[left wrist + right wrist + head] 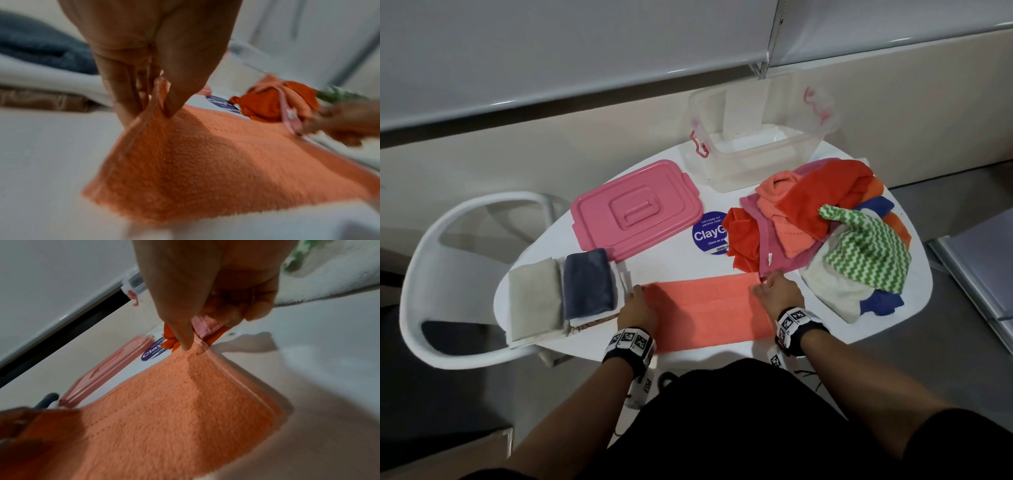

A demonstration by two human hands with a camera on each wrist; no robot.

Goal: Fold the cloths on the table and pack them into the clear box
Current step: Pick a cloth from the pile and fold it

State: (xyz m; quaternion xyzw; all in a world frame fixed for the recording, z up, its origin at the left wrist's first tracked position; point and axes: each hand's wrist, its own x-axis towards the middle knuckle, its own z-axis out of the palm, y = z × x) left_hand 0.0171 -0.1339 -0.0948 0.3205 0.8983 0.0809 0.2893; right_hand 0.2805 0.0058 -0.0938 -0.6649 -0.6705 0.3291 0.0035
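A salmon cloth [705,308] lies folded in a long strip on the white table [674,263], near its front edge. My left hand [638,301] pinches the strip's far left corner between thumb and fingers [123,97]. My right hand [774,291] pinches the far right corner, seen close in the right wrist view [191,344]. The salmon cloth [185,162] fills both wrist views [164,410]. The clear box [760,137] with pink latches stands open at the table's back. A heap of unfolded cloths [825,222] lies right of the strip.
The pink lid [635,209] lies flat at the table's middle left. A stack of folded cloths [561,294], beige and slate blue on top, sits at the left edge. A round blue sticker [710,234] is on the tabletop. A white chair [465,274] stands left.
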